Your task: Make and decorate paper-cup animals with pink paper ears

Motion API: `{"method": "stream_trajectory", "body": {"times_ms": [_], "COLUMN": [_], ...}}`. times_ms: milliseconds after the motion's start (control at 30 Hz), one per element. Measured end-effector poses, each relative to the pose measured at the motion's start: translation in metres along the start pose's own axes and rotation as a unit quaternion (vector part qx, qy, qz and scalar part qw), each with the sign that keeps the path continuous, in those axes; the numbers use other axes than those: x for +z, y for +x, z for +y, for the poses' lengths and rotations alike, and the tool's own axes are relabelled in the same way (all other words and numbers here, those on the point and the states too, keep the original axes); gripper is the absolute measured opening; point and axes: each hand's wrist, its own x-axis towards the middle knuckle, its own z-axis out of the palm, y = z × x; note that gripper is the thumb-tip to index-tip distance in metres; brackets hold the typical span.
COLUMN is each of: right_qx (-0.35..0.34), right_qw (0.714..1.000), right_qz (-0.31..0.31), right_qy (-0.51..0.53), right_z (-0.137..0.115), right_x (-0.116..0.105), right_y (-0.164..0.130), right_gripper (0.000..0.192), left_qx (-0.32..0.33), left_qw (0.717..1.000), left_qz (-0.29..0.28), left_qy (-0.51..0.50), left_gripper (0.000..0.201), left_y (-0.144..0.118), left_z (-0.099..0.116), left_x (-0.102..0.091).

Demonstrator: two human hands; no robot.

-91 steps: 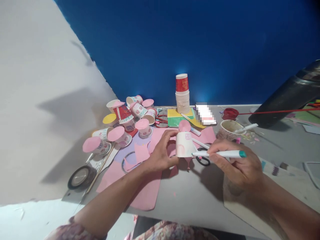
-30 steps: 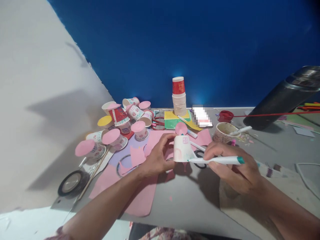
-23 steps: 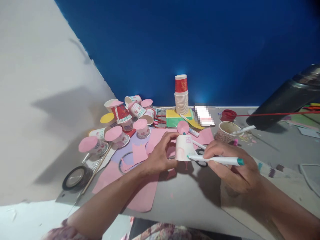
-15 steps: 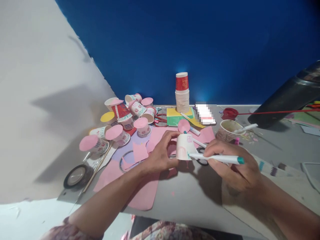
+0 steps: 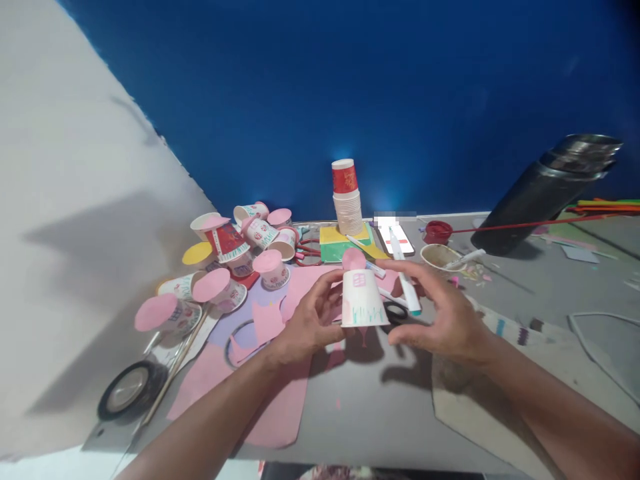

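My left hand (image 5: 305,320) grips an upside-down white paper cup (image 5: 363,300) with a pink paper circle on top and teal strokes along its rim. It holds the cup just above the grey table (image 5: 390,407). My right hand (image 5: 440,313) is beside the cup on the right. It holds a white marker with a teal end (image 5: 404,270), the pen now pointing away from the cup. The fingers of that hand are spread near the cup's rim.
A heap of decorated cups with pink and yellow tops (image 5: 235,253) lies at the left. A stack of cups (image 5: 347,197) stands by the blue wall. Pink paper (image 5: 280,400), a tape roll (image 5: 127,390), a glue cup (image 5: 439,256) and a black flask (image 5: 540,193) are around.
The marker tip was on the cup's lower rim; now it is lifted off and swung upright in my right hand. The cup shows teal strokes around its rim. The view shifted left.
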Motion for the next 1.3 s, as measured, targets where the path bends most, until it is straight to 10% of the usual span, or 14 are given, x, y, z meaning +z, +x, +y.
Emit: {"method": "stream_trajectory", "body": {"times_ms": [500,667,1300], "right_qx": [-0.040,-0.151,-0.236], "right_qw": [0.993,0.987,0.972], "right_qz": [-0.065,0.049,-0.004], "right_qy": [-0.091,-0.025,0.020], "right_z": [0.011,-0.002,-0.014], "right_x": [0.012,0.004,0.017], "right_y": [-0.004,-0.007,-0.009], "right_gripper": [0.081,0.027,0.027], "left_qx": [0.027,0.043,0.010], "left_qw": [0.946,0.935,0.933], "left_qz": [-0.010,0.025,0.051], "left_qy": [0.323,0.351,0.357], "left_gripper": [0.083,0.076,0.079], "left_y": [-0.005,-0.004,-0.005], "left_z": [0.017,0.015,0.014], "left_x": [-0.002,-0.002,0.001]}}
